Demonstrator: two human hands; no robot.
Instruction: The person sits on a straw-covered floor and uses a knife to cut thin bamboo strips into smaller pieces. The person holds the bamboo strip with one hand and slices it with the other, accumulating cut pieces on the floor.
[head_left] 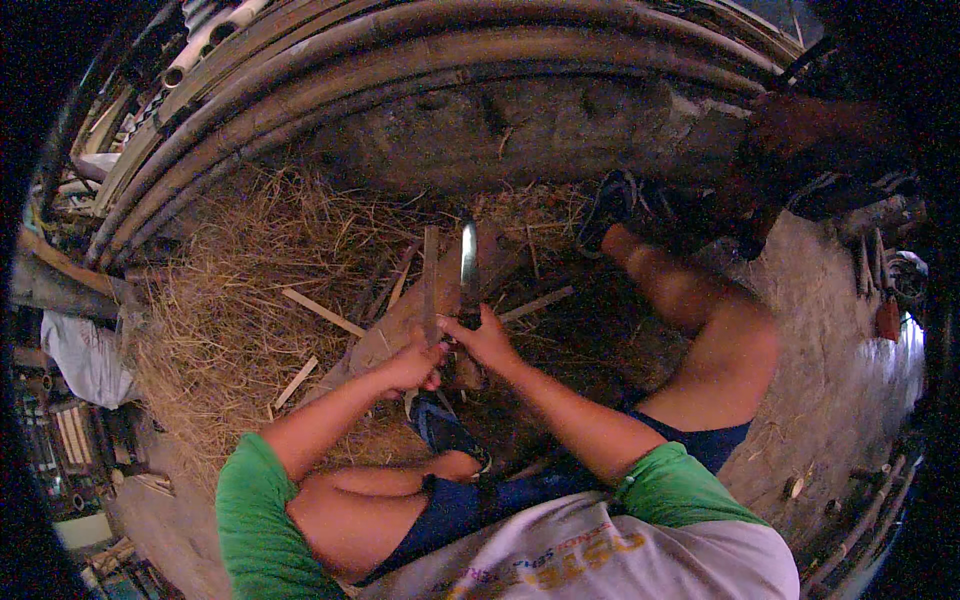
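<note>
My left hand is closed round the lower part of a narrow, flat strip of wood or bamboo, which points away from me. Just beside it, my right hand grips a knife whose shiny blade also points away, roughly parallel to the strip. The two hands are close together, with their fingers nearly meeting. Below them a wooden block or plank lies slantwise on the ground. How the fingers sit on the knife's handle is partly hidden.
Dry straw covers the ground at left and ahead. Loose pale strips lie around the block. Long bamboo poles run along the back. A white sack sits at far left. My sandalled feet flank the work spot.
</note>
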